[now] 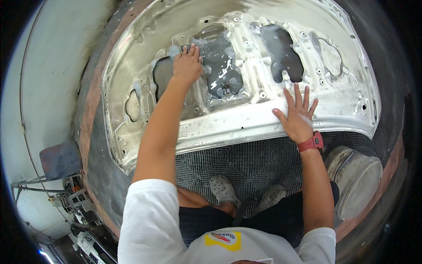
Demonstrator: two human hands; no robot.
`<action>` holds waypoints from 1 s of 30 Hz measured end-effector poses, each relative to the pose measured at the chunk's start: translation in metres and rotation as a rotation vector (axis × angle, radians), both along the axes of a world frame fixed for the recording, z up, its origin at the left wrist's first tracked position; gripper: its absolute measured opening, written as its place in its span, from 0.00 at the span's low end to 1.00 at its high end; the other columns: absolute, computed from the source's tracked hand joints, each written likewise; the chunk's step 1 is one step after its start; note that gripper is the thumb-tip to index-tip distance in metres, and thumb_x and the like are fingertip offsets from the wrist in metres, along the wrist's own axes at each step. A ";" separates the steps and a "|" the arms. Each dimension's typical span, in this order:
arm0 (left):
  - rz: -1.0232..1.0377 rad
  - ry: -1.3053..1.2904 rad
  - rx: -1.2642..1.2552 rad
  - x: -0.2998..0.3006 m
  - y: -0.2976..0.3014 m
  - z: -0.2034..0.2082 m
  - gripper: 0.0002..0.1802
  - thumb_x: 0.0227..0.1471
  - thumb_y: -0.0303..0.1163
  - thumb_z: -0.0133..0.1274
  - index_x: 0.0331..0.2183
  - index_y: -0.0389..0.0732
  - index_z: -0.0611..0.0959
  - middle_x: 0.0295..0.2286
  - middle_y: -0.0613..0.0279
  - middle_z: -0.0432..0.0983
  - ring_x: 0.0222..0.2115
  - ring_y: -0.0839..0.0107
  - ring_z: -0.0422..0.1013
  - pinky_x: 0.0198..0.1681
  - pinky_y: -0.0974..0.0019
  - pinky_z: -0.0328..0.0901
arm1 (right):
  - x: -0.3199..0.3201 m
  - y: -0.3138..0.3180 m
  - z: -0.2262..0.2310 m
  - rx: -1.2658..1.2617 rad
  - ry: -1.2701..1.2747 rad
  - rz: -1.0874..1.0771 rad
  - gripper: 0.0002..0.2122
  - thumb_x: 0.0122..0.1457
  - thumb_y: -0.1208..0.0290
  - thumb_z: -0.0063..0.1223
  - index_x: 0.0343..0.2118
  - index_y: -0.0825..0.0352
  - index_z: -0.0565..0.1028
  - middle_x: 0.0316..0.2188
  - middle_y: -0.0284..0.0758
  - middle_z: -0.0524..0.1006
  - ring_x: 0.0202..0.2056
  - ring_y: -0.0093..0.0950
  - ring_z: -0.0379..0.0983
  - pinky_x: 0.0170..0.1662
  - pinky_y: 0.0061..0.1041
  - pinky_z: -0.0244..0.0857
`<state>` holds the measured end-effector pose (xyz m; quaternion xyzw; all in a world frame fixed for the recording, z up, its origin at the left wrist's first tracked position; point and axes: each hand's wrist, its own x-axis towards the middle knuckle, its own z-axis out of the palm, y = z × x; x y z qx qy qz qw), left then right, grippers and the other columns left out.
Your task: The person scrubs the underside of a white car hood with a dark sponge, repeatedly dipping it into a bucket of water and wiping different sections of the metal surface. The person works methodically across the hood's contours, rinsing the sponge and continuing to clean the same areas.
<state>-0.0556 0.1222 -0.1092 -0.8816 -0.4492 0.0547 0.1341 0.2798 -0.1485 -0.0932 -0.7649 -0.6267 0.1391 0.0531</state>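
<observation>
A large bare-metal vehicle panel (224,121), like a hood with its ribbed inner side up, lies before me, wet and streaked with greyish suds. My left hand (187,66) presses down on a rib between two openings at the panel's left middle, fingers stretched forward. Under its fingertips shows a small dark piece (184,47); whether it is sandpaper or a pad I cannot make out. Flat on the near right edge rests my right hand (299,115), fingers spread, nothing in it. Some suds cling to its back. A red watch (311,141) circles that wrist.
To the right of my knees stands a round, dirty whitish bucket-like container (358,180). Black ribbed matting (206,165) covers the floor under my feet. A pale wall (52,66) runs along the left, with a dark padded seat (60,159) and metal parts near it.
</observation>
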 end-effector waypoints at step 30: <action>-0.093 -0.103 -0.177 0.004 -0.084 -0.020 0.29 0.72 0.40 0.41 0.66 0.34 0.71 0.67 0.49 0.67 0.69 0.49 0.61 0.68 0.49 0.60 | 0.014 -0.009 -0.009 -0.057 -0.060 -0.020 0.40 0.67 0.36 0.48 0.75 0.58 0.60 0.79 0.44 0.45 0.78 0.54 0.28 0.72 0.73 0.20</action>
